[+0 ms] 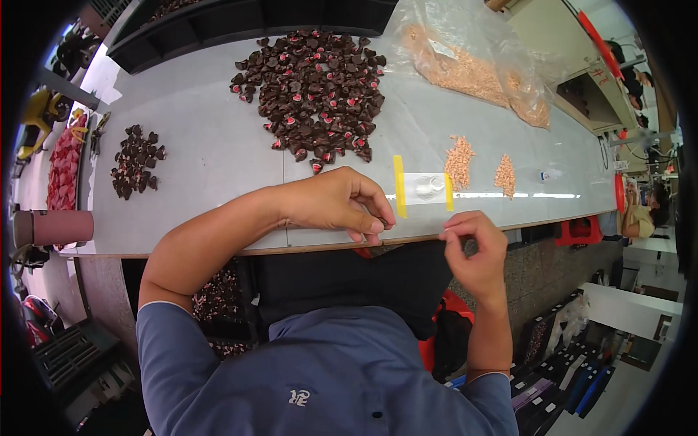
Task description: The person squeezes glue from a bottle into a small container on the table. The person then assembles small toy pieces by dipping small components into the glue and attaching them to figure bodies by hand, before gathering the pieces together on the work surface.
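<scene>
The long grey table [211, 160] runs away from me, its near edge passing right under my fingers, with a broad bare stretch of it to the left of my left hand and a narrower one to the right of my right hand. At the far end sit black trays [240, 22], the left one showing dark pieces inside. Right of them a clear plastic bag [465, 65] lies flat, holding tan pellets.

Straight beyond my left fingers spreads the big heap of dark brown parts with pink spots [313, 91]; a smaller heap of the same parts [134, 168] lies well to the left of them. On the far left, off the table, a tray of red pieces [64, 167] stands near a pink cylinder [54, 227].

Beyond my right fingers are two little piles of tan pellets [459, 161], and just ahead of both hands a small clear fixture [425, 187] is held down by two strips of yellow tape, its long axis lying across me, left to right.

My left hand [334, 203] is curled, thumb and forefinger pinched on a small dark part [382, 221] at the table's edge; too little shows to tell which way it points. My right hand [476, 251], just off the edge, has its fingertips drawn together; I cannot tell what, if anything, they hold.
</scene>
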A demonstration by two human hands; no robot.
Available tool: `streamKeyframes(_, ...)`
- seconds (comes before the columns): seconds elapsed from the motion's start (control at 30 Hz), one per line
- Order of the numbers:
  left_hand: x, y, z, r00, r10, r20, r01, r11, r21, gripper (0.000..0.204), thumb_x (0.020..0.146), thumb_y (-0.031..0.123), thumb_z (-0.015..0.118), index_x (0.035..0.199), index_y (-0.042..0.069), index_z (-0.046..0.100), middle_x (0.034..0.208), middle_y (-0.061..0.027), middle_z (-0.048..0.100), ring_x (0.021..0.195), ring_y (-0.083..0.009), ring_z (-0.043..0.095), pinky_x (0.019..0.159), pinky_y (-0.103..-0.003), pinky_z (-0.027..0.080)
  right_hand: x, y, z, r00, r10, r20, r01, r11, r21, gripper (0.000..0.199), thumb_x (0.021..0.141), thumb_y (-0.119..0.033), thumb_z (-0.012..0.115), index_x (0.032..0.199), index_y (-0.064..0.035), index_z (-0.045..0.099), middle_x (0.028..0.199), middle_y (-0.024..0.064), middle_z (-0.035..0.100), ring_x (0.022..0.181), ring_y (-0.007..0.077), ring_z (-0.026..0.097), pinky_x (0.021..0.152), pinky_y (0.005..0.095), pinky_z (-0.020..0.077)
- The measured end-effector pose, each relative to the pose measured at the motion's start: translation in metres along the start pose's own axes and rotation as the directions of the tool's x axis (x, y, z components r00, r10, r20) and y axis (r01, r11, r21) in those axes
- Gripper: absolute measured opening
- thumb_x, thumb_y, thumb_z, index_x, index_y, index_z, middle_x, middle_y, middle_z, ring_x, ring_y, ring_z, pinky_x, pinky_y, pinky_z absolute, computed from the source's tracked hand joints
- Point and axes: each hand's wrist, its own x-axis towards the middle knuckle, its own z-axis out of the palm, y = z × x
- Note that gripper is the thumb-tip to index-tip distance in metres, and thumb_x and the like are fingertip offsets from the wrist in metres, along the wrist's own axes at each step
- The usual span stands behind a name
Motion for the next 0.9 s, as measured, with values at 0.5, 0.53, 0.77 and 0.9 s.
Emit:
streamKeyframes(0.5, 0.004, -0.009, -0.002, 1.000, 0.012, -0.013, -0.013, 1.000, -0.018, 0.021, 0.094, 0.015, 0.071, 0.107, -0.001, 0.070, 0.100, -0.0081, 0.072, 0.088, -0.0155, 0.072, 0.076, -0.025, 0.057, 0.034, -0.023, 0.055, 0.966, -0.243, 0.087, 0.250, 0.965, -0.080, 0.020, 0.083, 0.006, 0.072, 0.101, 0.0013, 0.065, 0.086, 0.0135, 0.071, 0.072, 0.0252, 0.071, 0.062, 0.0322, 0.0551)
streamKeyframes(0.53, 0.004, -0.009, -0.003, 1.000, 0.016, -0.021, -0.017, 0.999, -0.030, 0.021, 0.094, 0.016, 0.071, 0.106, -0.001, 0.070, 0.099, -0.0078, 0.072, 0.088, -0.0153, 0.072, 0.076, -0.025, 0.057, 0.032, -0.027, 0.059, 0.967, -0.250, 0.042, 0.253, 0.957, -0.144, 0.021, 0.084, 0.007, 0.071, 0.103, 0.0018, 0.065, 0.088, 0.0137, 0.071, 0.072, 0.0256, 0.071, 0.063, 0.0323, 0.0554)
streamKeyframes(0.77, 0.006, -0.010, -0.003, 0.998, 0.023, -0.065, -0.030, 0.994, -0.102, 0.021, 0.094, 0.019, 0.071, 0.101, -0.001, 0.069, 0.095, -0.0082, 0.072, 0.086, -0.0156, 0.071, 0.074, -0.026, 0.057, 0.024, -0.038, 0.065, 0.968, -0.156, -0.194, 0.145, 0.987, -0.069, 0.020, 0.083, 0.006, 0.069, 0.102, 0.0010, 0.065, 0.084, 0.0148, 0.070, 0.072, 0.0285, 0.071, 0.064, 0.0358, 0.0556)
streamKeyframes(0.9, 0.002, -0.007, -0.004, 1.000, 0.003, 0.013, -0.003, 1.000, 0.006, 0.020, 0.094, 0.018, 0.072, 0.100, -0.001, 0.069, 0.093, -0.0085, 0.072, 0.085, -0.0147, 0.071, 0.074, -0.026, 0.057, 0.032, -0.021, 0.044, 0.981, -0.186, 0.055, 0.187, 0.982, -0.007, 0.015, 0.079, 0.004, 0.071, 0.091, -0.0035, 0.066, 0.077, 0.0102, 0.068, 0.066, 0.0262, 0.069, 0.059, 0.0342, 0.0521)
